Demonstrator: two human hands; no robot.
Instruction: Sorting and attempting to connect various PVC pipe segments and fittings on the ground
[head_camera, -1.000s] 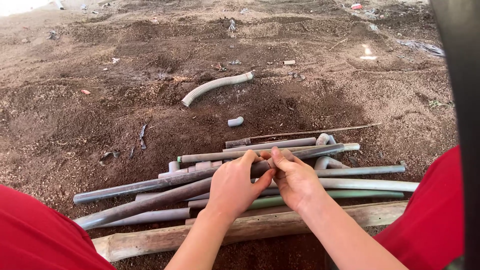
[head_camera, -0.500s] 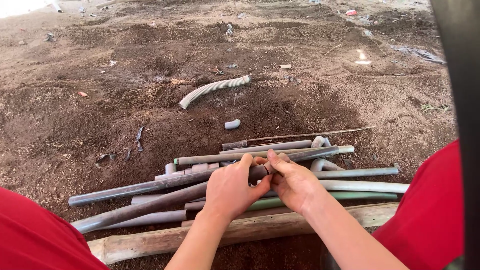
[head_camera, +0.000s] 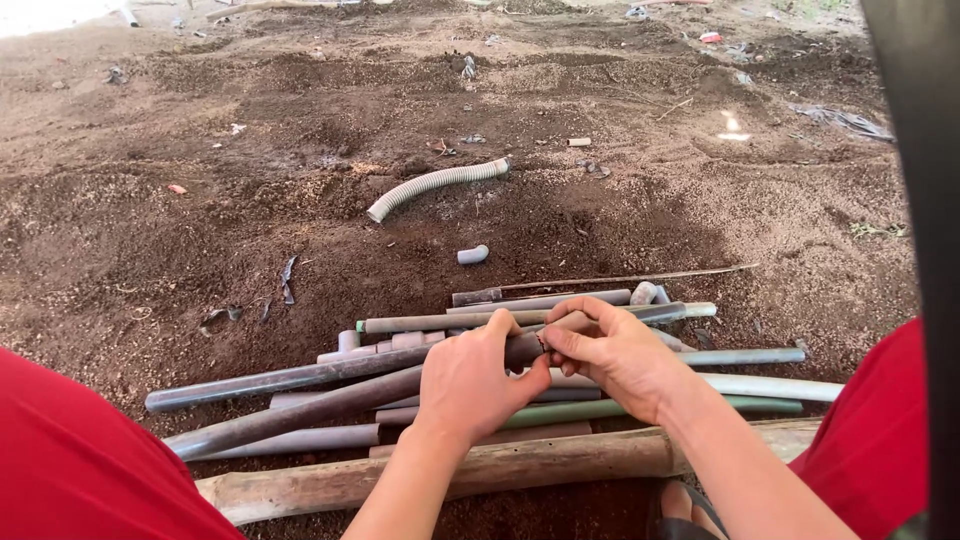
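Gripping one dark grey pipe (head_camera: 330, 405) together, left hand (head_camera: 470, 385) wrapped its end — right hand (head_camera: 615, 355) pinched there — above a pipe pile (head_camera: 740, 385) on dirt ground (head_camera: 200, 230).

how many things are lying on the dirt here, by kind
Straight grey plastic pipes in the pile: about 10, overlapping, so the count is rough
Ribbed grey flexible hose: 1
Short grey elbow fitting: 1
Thick wooden pole: 1
Thin long stick: 1
Total: about 14

The left hand and right hand grip one dark pipe from the pile.
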